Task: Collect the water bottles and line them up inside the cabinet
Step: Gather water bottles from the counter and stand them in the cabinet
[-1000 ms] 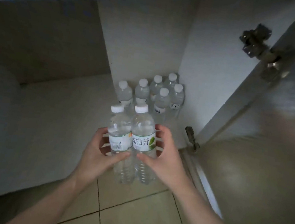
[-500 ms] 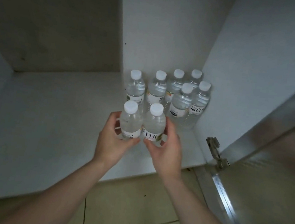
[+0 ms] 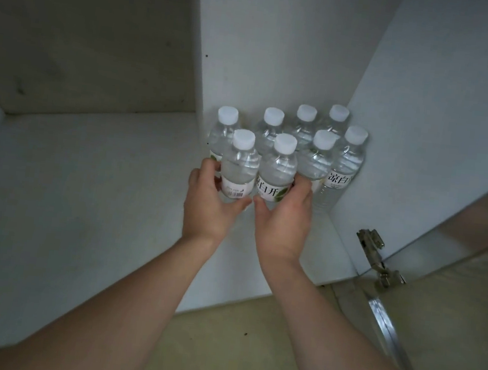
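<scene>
Just right of the frame's centre, eight water bottles stand in the back right corner of the cabinet (image 3: 89, 197). Six of them (image 3: 316, 150) already sit in two short rows against the rear panel and side wall. The left hand (image 3: 210, 202) is wrapped around the bottle with the barcode label (image 3: 238, 166), and the right hand (image 3: 286, 217) is wrapped around the bottle with the green-leaf label (image 3: 278, 167). Each hand holds its bottle firmly by the lower body. These two touch each other and press up against the standing rows.

The risk now is a knock. If either held bottle is pushed further in, it could tip its upright neighbours. The fingers (image 3: 300, 185) tucked between bottles could also drag one over as they pull free. Whether both held bottles rest fully on the shelf cannot be told.
</scene>
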